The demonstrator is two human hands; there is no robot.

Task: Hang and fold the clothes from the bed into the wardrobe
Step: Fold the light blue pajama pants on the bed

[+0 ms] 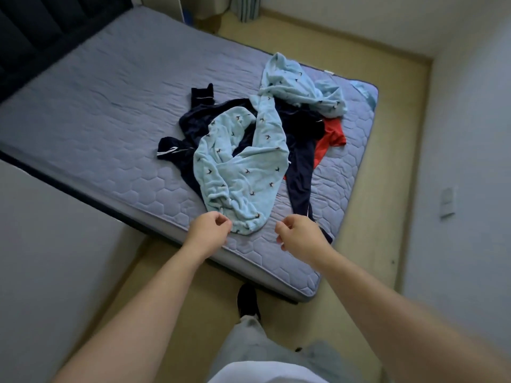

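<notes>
A heap of clothes lies on the blue-grey quilted bed (105, 111). On top is a light blue fleece garment (243, 172) with small dark bird prints. A second light blue fleece piece (298, 84) lies behind it, toward the far corner. Dark navy clothes with white stripes (193, 125) spread underneath, and a red garment (330, 135) shows at the right. My left hand (208, 228) hovers at the near hem of the blue fleece, fingers loosely curled, holding nothing. My right hand (298, 233) hangs just right of that hem, fingers curled and empty.
A dark headboard (30, 37) stands at the bed's far left end. Beige floor (387, 161) runs around the bed, with white walls close on the left and right. My foot in a dark sock (247, 299) stands by the bed's near edge. No wardrobe is in view.
</notes>
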